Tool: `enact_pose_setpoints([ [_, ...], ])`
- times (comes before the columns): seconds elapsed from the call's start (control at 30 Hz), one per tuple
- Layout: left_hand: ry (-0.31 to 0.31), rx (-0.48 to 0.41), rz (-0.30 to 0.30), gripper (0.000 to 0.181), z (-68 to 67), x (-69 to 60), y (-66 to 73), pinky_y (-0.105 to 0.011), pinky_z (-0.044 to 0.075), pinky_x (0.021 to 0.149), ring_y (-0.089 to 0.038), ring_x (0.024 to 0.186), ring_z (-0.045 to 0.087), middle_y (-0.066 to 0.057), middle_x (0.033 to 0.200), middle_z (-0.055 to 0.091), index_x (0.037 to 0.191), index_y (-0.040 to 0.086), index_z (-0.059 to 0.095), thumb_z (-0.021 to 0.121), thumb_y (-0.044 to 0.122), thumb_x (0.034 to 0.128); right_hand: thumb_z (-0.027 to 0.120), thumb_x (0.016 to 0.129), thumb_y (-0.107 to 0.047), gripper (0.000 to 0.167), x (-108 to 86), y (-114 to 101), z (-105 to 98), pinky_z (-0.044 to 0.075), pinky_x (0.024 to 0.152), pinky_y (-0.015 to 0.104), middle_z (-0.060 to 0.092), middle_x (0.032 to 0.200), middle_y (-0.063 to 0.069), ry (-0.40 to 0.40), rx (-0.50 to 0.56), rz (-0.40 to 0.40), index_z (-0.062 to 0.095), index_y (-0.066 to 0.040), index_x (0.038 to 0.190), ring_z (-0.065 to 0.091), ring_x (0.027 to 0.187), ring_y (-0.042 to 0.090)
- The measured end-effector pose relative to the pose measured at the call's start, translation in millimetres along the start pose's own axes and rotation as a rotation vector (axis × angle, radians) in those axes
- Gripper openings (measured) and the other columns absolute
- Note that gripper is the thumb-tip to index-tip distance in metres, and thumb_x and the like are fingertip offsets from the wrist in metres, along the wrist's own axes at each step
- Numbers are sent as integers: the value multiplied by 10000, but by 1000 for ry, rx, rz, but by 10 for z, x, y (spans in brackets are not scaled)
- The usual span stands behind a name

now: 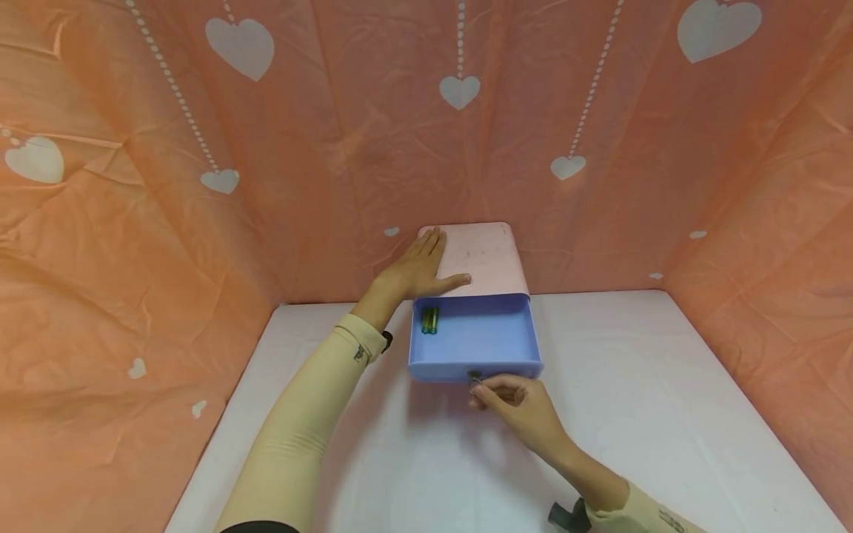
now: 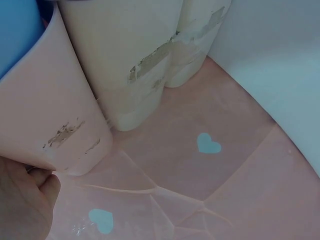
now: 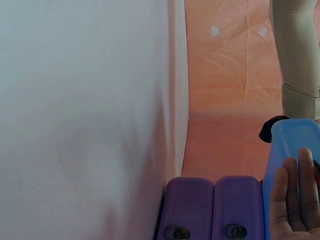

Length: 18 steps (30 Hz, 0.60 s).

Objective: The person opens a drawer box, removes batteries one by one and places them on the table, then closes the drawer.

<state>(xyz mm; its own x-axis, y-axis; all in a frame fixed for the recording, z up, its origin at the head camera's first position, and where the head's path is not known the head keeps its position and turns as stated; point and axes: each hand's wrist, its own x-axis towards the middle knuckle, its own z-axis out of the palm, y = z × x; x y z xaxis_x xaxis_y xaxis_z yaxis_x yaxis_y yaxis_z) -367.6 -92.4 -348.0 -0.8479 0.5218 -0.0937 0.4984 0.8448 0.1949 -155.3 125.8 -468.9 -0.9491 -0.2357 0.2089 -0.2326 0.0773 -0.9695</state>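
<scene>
A pink case [image 1: 483, 259] stands at the back with its blue drawer [image 1: 473, 370] pulled out toward the front. Small green cylinders [image 1: 429, 320] lie side by side in the drawer's left part. My left hand [image 1: 416, 272] rests on the case's top, fingers straight and thumb spread; the left wrist view shows that hand [image 2: 25, 200] against the pink case [image 2: 60, 110]. With thumb and forefinger, my right hand [image 1: 523, 411] pinches the ring handle [image 1: 475, 377] on the drawer front. In the right wrist view, my right hand's fingers [image 3: 292, 195] partly cover the blue drawer front [image 3: 295, 135].
Below the pink case are cream cases [image 2: 120, 65] in the left wrist view. Two purple drawer fronts [image 3: 190, 205] with ring handles show in the right wrist view. Orange cloth with pale hearts [image 1: 360, 148] surrounds the white tabletop [image 1: 613, 370] at the back and sides.
</scene>
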Motion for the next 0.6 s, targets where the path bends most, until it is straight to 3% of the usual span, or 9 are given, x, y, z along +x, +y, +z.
enact_pose_setpoints([
  [0.23, -2, 2, -10, 1121, 13, 28, -18, -403, -16, 1340, -231, 1649, -163, -119, 1784, -182, 1701, 65, -108, 438, 772, 1022, 747, 1024, -121, 146, -32, 3, 17, 648, 848, 387, 824, 944, 86, 4, 1, -18, 802, 12, 1046, 799, 887, 195],
  [0.47, 6, 1, -14, 1126, 17, 11, -6, -403, -17, 1339, -237, 1652, -155, -127, 1787, -168, 1703, 59, -94, 446, 771, 1017, 746, 1023, -114, 167, -63, 12, 26, 646, 840, 350, 822, 947, 107, 2, 2, -18, 792, 43, 1054, 801, 881, 192],
  [0.6, 21, -10, -3, 1125, 1, -25, 19, -406, -12, 1340, -246, 1654, -144, -141, 1788, -152, 1706, 40, -76, 443, 764, 1018, 742, 1023, -96, 167, -75, 8, 26, 643, 850, 326, 806, 976, 199, 0, 29, -10, 787, 61, 1058, 804, 887, 186],
])
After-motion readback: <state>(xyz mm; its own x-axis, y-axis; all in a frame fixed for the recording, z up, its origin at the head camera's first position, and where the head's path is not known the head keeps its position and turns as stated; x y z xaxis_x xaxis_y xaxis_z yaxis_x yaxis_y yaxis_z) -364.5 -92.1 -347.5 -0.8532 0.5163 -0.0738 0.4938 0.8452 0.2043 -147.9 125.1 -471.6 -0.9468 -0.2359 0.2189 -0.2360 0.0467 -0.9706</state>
